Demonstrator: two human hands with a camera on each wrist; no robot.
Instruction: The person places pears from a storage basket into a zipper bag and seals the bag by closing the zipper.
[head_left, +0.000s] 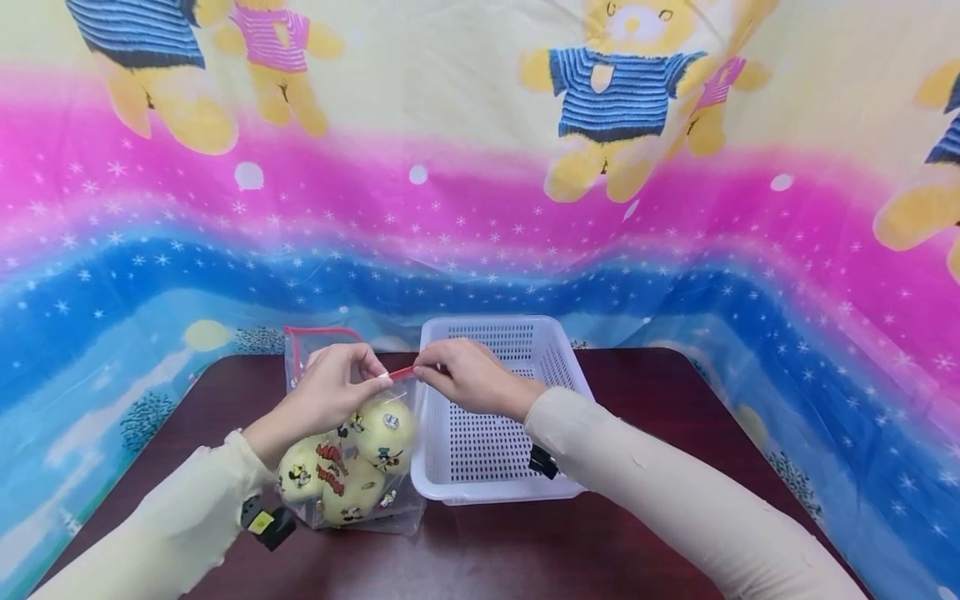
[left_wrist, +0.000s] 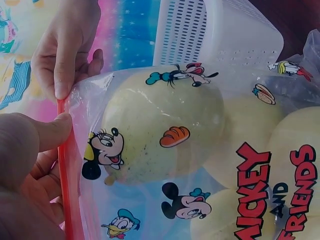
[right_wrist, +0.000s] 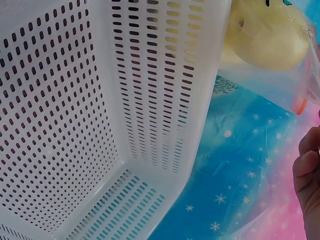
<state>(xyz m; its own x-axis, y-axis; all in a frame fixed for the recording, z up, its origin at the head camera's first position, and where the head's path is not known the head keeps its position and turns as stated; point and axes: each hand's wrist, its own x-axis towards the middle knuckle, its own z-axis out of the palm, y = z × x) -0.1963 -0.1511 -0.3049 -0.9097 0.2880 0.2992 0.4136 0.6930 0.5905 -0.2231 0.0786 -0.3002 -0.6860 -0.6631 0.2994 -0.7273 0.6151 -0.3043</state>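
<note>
A clear zip bag (head_left: 401, 521) printed with cartoon characters and the words "Mickey and Friends" stands on the left part of the table. Several round, pale yellow-green fruits (left_wrist: 165, 110) fill its lower part; one has small brown specks. Along the bag's mouth runs a red zip strip (left_wrist: 64, 170). My left hand (head_left: 337, 379) pinches this strip between thumb and fingers. Close beside it, the right hand (head_left: 472, 379) pinches the strip's right end. The right wrist view catches only some fingers at its right edge.
A white perforated plastic basket (head_left: 495, 493) stands right next to the bag, beneath my right forearm. Both sit on a dark reddish-brown table (head_left: 517, 550). Behind and around the table hangs a colourful cloth (head_left: 450, 225) with bears and snowflakes.
</note>
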